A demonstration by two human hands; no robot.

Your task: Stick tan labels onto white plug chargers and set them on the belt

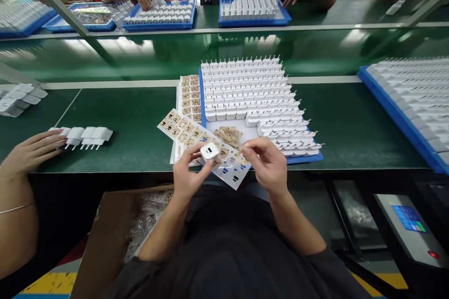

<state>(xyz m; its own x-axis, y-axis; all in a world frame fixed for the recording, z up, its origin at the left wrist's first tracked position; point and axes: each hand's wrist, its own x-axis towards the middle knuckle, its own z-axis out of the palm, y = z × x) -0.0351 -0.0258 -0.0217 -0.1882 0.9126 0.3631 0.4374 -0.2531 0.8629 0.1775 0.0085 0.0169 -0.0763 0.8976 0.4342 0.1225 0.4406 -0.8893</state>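
Note:
My left hand (187, 175) holds a small white charger plug (209, 151) between thumb and fingers, its port face turned up. My right hand (268, 164) pinches a small tan sticker (241, 157) just right of the plug. Under both hands lies a white sticker sheet (182, 131) with rows of tan labels, partly peeled. Behind it a blue tray (301, 159) carries several rows of white charger plugs (249, 88) and a loose pile of tan stickers (228, 135).
A co-worker's hand (33, 152) at the left touches a row of white plugs (86, 135). Another blue tray of plugs (414, 103) sits at right. Across the green belt, people work at more trays (252, 9). A cardboard box (115, 229) stands below the table edge.

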